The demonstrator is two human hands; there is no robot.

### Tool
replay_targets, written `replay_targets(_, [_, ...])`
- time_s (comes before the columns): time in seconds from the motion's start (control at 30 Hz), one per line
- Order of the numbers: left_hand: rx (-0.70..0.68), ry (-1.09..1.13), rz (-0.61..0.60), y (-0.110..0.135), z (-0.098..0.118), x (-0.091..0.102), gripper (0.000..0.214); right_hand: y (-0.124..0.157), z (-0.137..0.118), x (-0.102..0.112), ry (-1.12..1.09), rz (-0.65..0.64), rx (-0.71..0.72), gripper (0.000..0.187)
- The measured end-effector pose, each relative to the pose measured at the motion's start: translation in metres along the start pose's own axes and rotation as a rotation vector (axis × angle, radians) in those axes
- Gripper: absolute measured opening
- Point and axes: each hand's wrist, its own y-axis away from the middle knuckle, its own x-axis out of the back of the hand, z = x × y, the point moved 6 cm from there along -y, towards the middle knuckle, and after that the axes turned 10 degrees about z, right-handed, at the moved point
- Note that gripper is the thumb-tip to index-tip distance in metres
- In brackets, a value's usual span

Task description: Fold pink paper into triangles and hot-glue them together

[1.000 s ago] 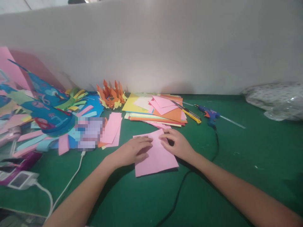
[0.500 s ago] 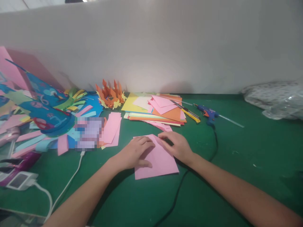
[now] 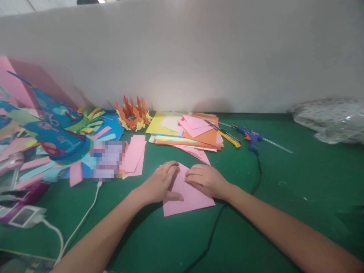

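Pink paper (image 3: 189,199) lies on the green table (image 3: 313,182), beneath fingertips at both sides; the left hand (image 3: 162,182) spreads its thumb from its fingers; the right hand (image 3: 209,180) keeps fingers together, any pinch unclear; the front blue hat's (image 3: 66,142) marks are too blurred to read.

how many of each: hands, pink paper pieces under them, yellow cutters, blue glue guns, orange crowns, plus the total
Hands: 2 (left hand, right hand)
Pink paper piece: 1
Yellow cutter: 1
Blue glue gun: 1
Orange crown: 1
Total: 6
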Motion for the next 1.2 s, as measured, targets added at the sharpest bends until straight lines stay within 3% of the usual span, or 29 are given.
replay_targets(0.3, [-0.078, -0.1, -0.065, -0.0001, 0.0029, -0.0026, 0.085, -0.0031, -0.0068, 0.001, 0.05, -0.011, 0.079, 0.022])
replay_targets(1.2, [-0.061, -0.105, -0.09, 0.0005, 0.0019, -0.0031, 0.084, -0.0043, -0.0083, 0.0037, 0.028, -0.045, 0.109, 0.022])
